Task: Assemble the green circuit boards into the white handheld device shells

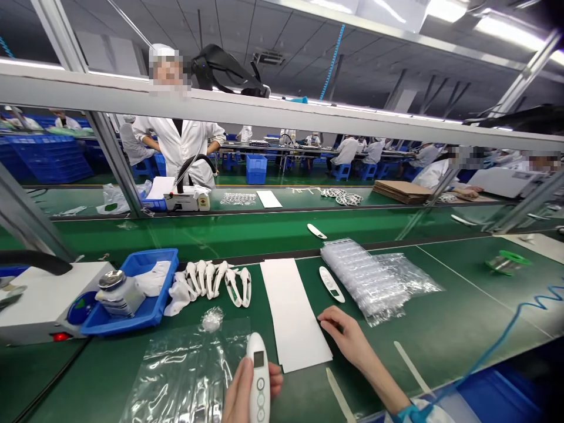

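Note:
A slim white handheld device [259, 376] with a small dark screen and round buttons stands upright in my left hand [241, 388], fingers wrapped round it. My right hand [350, 338] rests beside the right edge of a long white paper sheet [296, 317]; its fingers are loosely bent and hold nothing that shows. Past that hand lies a white oval casing [331, 284] with a window cut in it. Clear plastic sleeves [185, 376] spread out left of the device. Behind them, several white casing parts [215, 279] stand in a row.
A blue tray [132, 320] holds a metal-capped bottle [118, 294], beside a white machine [39, 299]. Stacked bubble sleeves [365, 279], a green wire spool [506, 262] and a coiled blue cord [497, 341] are at the right. A co-worker [180, 141] stands across the green belt [247, 232].

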Action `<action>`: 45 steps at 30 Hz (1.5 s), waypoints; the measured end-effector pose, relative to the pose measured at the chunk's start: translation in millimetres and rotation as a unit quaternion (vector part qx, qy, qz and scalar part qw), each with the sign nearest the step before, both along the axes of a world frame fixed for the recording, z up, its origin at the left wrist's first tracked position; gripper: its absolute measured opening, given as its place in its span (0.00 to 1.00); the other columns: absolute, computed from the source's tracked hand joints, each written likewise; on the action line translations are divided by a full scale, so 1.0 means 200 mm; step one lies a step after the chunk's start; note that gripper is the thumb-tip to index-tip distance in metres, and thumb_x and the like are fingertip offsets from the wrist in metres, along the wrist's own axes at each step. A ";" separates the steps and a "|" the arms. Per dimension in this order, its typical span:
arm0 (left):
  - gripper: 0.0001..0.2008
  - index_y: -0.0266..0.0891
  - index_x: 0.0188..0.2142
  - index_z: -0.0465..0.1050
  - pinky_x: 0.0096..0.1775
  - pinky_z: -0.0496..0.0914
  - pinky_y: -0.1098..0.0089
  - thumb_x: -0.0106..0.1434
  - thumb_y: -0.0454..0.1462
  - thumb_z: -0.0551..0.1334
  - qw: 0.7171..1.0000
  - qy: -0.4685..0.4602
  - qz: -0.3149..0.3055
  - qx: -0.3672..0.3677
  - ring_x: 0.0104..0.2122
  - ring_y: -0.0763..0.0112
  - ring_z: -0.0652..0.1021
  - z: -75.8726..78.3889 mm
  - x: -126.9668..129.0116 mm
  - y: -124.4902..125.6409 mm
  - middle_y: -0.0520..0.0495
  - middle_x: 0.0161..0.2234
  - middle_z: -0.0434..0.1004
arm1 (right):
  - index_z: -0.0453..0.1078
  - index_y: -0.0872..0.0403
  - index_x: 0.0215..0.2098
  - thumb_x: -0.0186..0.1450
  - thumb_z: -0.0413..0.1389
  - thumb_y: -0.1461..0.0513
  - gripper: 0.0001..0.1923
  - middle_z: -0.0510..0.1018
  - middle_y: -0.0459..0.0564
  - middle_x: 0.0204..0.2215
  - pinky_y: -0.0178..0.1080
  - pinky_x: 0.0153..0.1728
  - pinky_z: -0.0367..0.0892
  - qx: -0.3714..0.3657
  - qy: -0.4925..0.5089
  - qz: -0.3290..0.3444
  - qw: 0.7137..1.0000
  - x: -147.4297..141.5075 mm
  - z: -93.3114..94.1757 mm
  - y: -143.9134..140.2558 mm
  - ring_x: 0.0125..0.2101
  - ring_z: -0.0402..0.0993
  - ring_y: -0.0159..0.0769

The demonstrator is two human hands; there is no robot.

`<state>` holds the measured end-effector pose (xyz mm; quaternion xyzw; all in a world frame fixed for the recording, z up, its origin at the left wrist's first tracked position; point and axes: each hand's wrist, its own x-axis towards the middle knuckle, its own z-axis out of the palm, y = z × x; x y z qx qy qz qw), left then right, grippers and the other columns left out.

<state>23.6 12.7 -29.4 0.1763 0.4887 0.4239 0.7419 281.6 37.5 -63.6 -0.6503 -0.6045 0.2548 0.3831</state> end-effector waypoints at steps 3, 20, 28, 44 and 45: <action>0.30 0.32 0.35 0.77 0.46 0.72 0.64 0.45 0.56 0.69 1.000 -0.026 -0.003 0.017 0.39 0.55 0.80 -0.03 0.15 0.07 0.37 0.36 0.82 | 0.74 0.53 0.31 0.64 0.53 0.58 0.10 0.72 0.48 0.31 0.39 0.37 0.64 -0.003 -0.015 0.049 0.999 0.00 0.00 -0.01 0.33 0.70 0.37; 0.32 0.33 0.39 0.75 0.47 0.68 0.64 0.50 0.60 0.62 0.995 0.031 -0.050 0.083 0.42 0.57 0.77 -0.15 0.31 0.15 0.36 0.38 0.80 | 0.58 0.52 0.27 0.67 0.45 0.59 0.11 0.63 0.43 0.26 0.37 0.33 0.58 0.015 -0.006 0.035 0.999 -0.03 0.01 -0.01 0.28 0.61 0.33; 0.33 0.31 0.29 0.73 0.17 0.57 0.75 0.53 0.62 0.56 0.997 -0.042 -0.055 0.039 0.12 0.76 0.67 -0.09 0.21 0.04 0.49 0.13 0.70 | 0.60 0.52 0.28 0.69 0.47 0.55 0.13 0.66 0.44 0.25 0.34 0.29 0.62 -0.043 0.196 0.161 0.966 -0.39 0.39 -0.17 0.26 0.65 0.32; 0.35 0.33 0.28 0.72 0.19 0.61 0.73 0.46 0.66 0.58 0.999 0.030 0.008 0.011 0.12 0.73 0.68 -0.04 0.07 -0.03 0.48 0.11 0.71 | 0.58 0.51 0.30 0.70 0.43 0.56 0.12 0.65 0.41 0.25 0.33 0.25 0.62 -0.064 0.109 0.195 0.973 -0.63 0.39 -0.08 0.22 0.64 0.29; 0.35 0.33 0.28 0.72 0.19 0.61 0.73 0.46 0.66 0.58 0.999 0.031 0.002 0.010 0.12 0.72 0.68 -0.04 0.07 -0.03 0.48 0.11 0.71 | 0.58 0.51 0.30 0.70 0.43 0.57 0.12 0.65 0.41 0.24 0.33 0.25 0.61 -0.066 0.111 0.195 0.972 -0.63 0.38 -0.08 0.21 0.64 0.29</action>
